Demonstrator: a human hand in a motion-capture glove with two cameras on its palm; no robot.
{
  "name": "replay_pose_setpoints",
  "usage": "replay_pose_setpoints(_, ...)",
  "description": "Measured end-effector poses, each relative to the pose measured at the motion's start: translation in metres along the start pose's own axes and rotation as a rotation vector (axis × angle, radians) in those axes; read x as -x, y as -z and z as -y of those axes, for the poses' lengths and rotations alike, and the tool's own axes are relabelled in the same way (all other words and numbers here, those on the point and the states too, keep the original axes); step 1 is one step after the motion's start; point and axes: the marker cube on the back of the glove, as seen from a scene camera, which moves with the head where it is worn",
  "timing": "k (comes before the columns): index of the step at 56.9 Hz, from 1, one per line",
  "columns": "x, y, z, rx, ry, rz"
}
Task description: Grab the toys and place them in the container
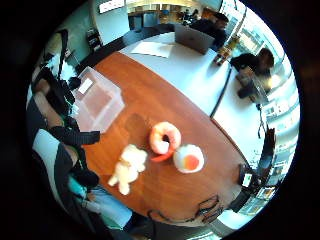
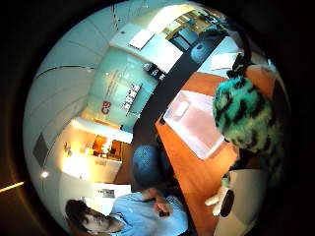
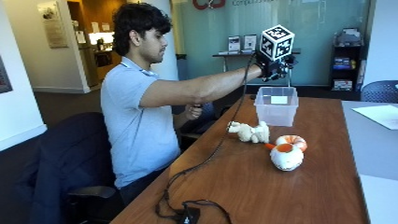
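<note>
Take the clear container (image 3: 277, 106) on the wooden table (image 3: 249, 186) as your landmark. Nearest the outside camera, well short of the container, a black cable (image 3: 187, 212) coils at the table's near end. Further in, a white round toy with an orange spot (image 3: 286, 157) sits on the wood, touching an orange shrimp toy (image 3: 292, 140) just behind it. Beside them, toward your side of the table and nearer the container, a cream plush animal (image 3: 250, 132) lies on its side. All three rest on the table in front of the container, none inside it.

Your gloved right hand (image 3: 273, 65) is raised above the container at the end of your outstretched arm. The thumb-side palm view shows a green and black fuzzy toy (image 2: 246, 118) close against the palm, with the container below it on the table, and it appears your fingers are curled round this toy, though the fingers themselves are hard to see. Your bare hand (image 3: 194, 112) is held near your body, beside the table edge.
</note>
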Motion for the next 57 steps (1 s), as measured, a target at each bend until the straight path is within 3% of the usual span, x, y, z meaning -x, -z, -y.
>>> replay_pose_setpoints(5,0.028,-0.02,0.02,0.058,0.032,-0.022)
replay_pose_setpoints(11,0.04,-0.043,0.023,0.297,0.008,-0.093)
replay_pose_setpoints(17,0.022,-0.042,0.014,0.286,-0.018,-0.141)
replay_pose_setpoints(41,-0.165,0.003,-0.099,0.448,-0.392,-0.335)
replay_pose_setpoints(57,-0.255,-0.054,-0.173,0.589,-0.513,-0.335)
